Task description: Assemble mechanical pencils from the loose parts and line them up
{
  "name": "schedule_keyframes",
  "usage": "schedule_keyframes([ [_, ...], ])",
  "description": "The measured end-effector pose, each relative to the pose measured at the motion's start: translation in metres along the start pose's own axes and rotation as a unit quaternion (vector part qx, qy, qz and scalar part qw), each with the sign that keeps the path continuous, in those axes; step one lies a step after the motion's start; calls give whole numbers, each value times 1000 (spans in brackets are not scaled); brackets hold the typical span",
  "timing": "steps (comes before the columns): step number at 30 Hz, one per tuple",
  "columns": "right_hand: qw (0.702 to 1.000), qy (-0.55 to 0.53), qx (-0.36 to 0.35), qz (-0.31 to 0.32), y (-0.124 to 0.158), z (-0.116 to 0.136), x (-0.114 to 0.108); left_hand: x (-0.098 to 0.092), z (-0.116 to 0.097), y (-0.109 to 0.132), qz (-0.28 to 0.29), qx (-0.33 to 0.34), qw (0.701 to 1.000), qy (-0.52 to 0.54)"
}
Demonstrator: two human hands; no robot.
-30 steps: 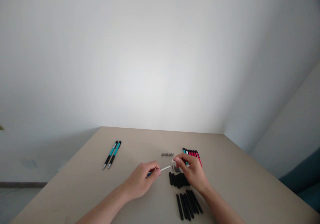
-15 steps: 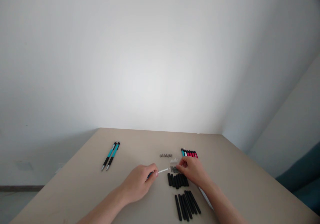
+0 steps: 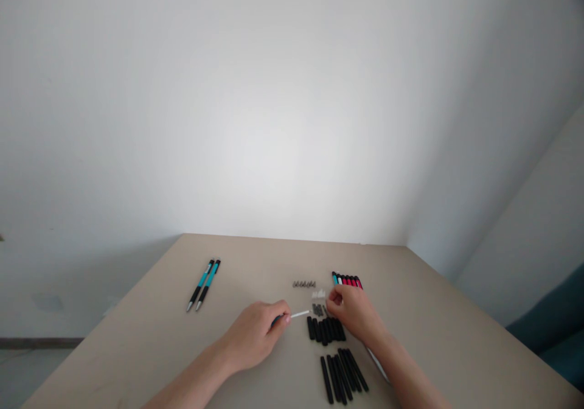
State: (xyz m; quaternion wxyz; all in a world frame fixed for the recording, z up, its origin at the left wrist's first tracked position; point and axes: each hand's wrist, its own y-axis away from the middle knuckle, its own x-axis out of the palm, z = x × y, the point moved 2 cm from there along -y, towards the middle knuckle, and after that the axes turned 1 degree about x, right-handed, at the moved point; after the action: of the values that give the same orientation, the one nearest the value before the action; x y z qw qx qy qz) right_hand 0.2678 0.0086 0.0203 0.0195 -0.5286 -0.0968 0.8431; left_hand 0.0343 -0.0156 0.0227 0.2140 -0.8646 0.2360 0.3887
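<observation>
Left hand [image 3: 255, 335] is closed in a pinch around a thin white refill tube [image 3: 300, 314], which points right, lying low over the surface [image 3: 137, 342]. Right hand [image 3: 353, 311] is curled, fingertips pinched over a small cluster of tiny dark and clear parts [image 3: 318, 302]; whether it grips one of them cannot be told at this size. Surface: matte beige, flat, smooth, corner set against a plain white wall [image 3: 274, 123]; a dark blue-green seat [image 3: 552, 336] shows at the right edge. No containers; parts lie in loose sorted rows. Just below the hands: a row of short black sleeves [image 3: 325, 330], then nearer the person a row of longer black barrels [image 3: 342, 372]. Beyond the right hand: a row of pink and teal upper barrels [image 3: 347, 280], partly hidden. Beside them, a line of small grey metal tips [image 3: 304, 284]. Well apart at left: two assembled teal-and-black pens [image 3: 204, 284], parallel, touching.
</observation>
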Motion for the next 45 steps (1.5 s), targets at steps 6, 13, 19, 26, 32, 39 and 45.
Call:
schedule_keyframes([
  [6, 990, -70, -123, 9, 10, 21, -13, -2, -2, -1, -4, 1, 1000, -3],
  [13, 972, -142, -187, 25, 15, 27, -13, 0, 0, -1, -13, 6, 1000, -12],
  [19, 963, -150, -223, 32, 16, 29, -9, -1, -2, -1, -3, 6, 1000, -25],
  [26, 947, -148, -284, 5, 21, 43, -5, 3, -2, 0, 6, 16, 999, -45],
  [32, 952, -160, -261, -32, 18, 42, -2, 1, -6, 0, 2, 17, 1000, -19],
  [39, 989, -30, -72, -127, -10, 6, 7, 0, -5, -1, -25, 15, 999, 15],
  [45, 993, -7, -52, -105, -18, 9, 17, 3, -3, -3, -33, 16, 999, 12],
])
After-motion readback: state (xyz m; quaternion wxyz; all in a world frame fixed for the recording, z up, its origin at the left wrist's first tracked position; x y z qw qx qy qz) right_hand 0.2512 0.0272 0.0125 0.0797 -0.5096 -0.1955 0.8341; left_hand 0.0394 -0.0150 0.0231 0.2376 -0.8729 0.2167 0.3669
